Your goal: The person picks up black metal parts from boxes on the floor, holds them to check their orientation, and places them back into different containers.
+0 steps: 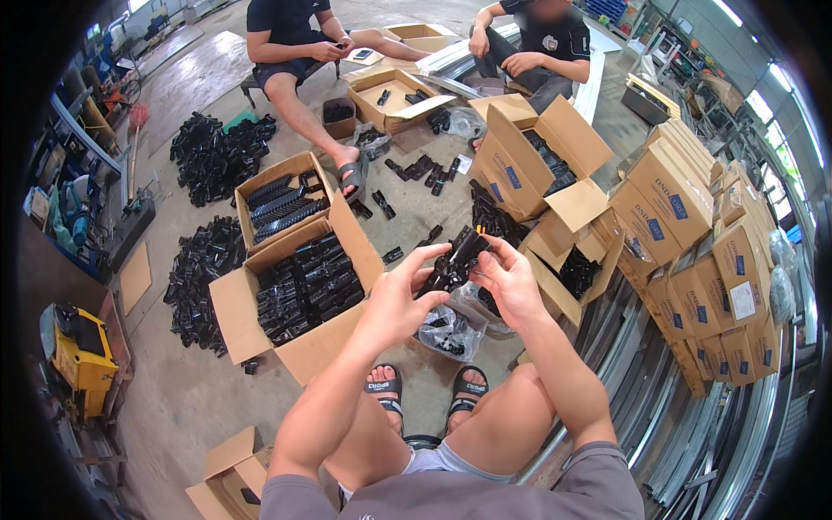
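In front of me I hold a glossy black plastic part [457,263] with a small orange-yellow piece at its upper end. My left hand [399,299] is closed around its left side, the thumb below and fingers above. The fingertips of my right hand [511,282] pinch its right end. What my right fingers press on is partly hidden. Just beyond and below lies a clear plastic bag [451,334] with small dark pieces in it. To the left stands an open carton [232,314] packed with similar black parts. An open carton [555,290] with black parts is at my right.
Heaps of black parts [208,277] lie on the floor at left. Another packed carton [286,167] stands beyond. Two people [290,35] sit opposite, one handling a small part. Stacked closed cartons [667,204] and long metal profiles [607,373] line the right. A yellow machine [85,355] stands left.
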Demonstrator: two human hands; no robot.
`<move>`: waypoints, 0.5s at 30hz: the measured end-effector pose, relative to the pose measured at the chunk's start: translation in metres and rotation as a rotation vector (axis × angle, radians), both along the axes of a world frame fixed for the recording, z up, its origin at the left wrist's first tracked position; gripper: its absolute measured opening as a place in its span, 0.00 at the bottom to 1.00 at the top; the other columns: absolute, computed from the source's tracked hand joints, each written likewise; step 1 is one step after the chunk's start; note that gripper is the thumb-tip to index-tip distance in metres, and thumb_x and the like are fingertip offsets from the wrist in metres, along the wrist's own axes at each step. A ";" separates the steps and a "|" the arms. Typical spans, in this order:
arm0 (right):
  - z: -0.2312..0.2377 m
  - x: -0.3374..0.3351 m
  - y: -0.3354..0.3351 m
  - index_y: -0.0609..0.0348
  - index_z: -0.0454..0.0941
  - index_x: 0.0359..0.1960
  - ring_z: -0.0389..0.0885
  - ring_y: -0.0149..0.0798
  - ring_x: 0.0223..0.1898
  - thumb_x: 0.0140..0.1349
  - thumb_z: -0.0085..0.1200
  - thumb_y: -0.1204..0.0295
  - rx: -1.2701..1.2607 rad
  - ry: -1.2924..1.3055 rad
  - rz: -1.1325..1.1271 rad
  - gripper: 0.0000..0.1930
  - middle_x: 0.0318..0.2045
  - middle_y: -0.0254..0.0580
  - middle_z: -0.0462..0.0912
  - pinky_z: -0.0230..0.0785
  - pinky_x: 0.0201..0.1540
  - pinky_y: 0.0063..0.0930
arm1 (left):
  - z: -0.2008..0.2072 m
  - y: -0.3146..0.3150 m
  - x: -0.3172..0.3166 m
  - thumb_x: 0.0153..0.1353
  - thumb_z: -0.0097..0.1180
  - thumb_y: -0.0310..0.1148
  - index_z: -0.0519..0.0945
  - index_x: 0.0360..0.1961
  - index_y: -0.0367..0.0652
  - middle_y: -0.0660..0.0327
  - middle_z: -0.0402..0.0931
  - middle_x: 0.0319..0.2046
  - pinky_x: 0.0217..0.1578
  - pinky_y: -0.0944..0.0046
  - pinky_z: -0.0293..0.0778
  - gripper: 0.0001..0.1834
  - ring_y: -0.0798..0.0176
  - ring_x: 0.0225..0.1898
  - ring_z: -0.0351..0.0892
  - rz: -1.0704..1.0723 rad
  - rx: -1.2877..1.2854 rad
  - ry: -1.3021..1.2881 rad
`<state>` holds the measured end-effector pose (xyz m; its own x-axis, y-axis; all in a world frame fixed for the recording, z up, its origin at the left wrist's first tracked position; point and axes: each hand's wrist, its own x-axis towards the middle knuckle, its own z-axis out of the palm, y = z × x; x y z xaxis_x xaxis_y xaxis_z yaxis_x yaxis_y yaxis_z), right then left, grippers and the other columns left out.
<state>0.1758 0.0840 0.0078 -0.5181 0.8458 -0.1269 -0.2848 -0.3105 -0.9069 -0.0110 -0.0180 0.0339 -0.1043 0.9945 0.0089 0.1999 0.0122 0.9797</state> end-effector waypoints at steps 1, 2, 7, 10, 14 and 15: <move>0.000 0.002 0.000 0.65 0.70 0.60 0.82 0.34 0.48 0.70 0.56 0.70 0.009 0.005 -0.002 0.21 0.48 0.43 0.82 0.77 0.53 0.33 | 0.000 0.001 -0.001 0.55 0.64 0.16 0.71 0.65 0.53 0.56 0.84 0.47 0.46 0.63 0.77 0.37 0.67 0.48 0.82 -0.018 -0.002 -0.136; 0.000 0.003 0.001 0.65 0.70 0.60 0.82 0.34 0.47 0.69 0.57 0.70 0.018 0.010 -0.004 0.20 0.48 0.42 0.82 0.77 0.53 0.32 | 0.001 0.002 -0.002 0.55 0.64 0.16 0.71 0.65 0.53 0.56 0.84 0.47 0.46 0.63 0.77 0.37 0.67 0.48 0.82 -0.020 -0.001 -0.137; 0.000 0.006 -0.001 0.66 0.70 0.60 0.82 0.33 0.46 0.69 0.58 0.70 0.061 0.000 -0.008 0.21 0.48 0.42 0.82 0.78 0.52 0.32 | 0.001 0.001 0.000 0.54 0.64 0.15 0.72 0.66 0.52 0.55 0.83 0.49 0.49 0.64 0.76 0.37 0.68 0.51 0.80 -0.053 0.049 0.026; -0.003 0.008 -0.001 0.66 0.70 0.59 0.83 0.32 0.45 0.68 0.58 0.70 0.071 -0.016 -0.014 0.21 0.47 0.42 0.82 0.79 0.50 0.31 | 0.003 0.001 0.003 0.54 0.65 0.15 0.73 0.65 0.52 0.54 0.83 0.50 0.51 0.64 0.77 0.37 0.68 0.51 0.80 -0.075 -0.051 0.041; -0.007 0.009 0.000 0.59 0.72 0.58 0.83 0.31 0.43 0.67 0.60 0.69 0.070 -0.036 -0.007 0.20 0.45 0.38 0.83 0.77 0.48 0.30 | -0.001 0.001 0.003 0.53 0.66 0.16 0.73 0.65 0.52 0.54 0.83 0.50 0.51 0.63 0.77 0.38 0.67 0.51 0.80 -0.088 -0.021 0.066; -0.007 0.009 0.000 0.59 0.72 0.58 0.83 0.31 0.43 0.67 0.60 0.69 0.071 -0.036 -0.008 0.20 0.45 0.38 0.83 0.77 0.48 0.30 | 0.001 0.000 0.003 0.52 0.66 0.16 0.73 0.66 0.52 0.54 0.83 0.50 0.51 0.63 0.77 0.38 0.67 0.51 0.81 -0.099 -0.034 0.074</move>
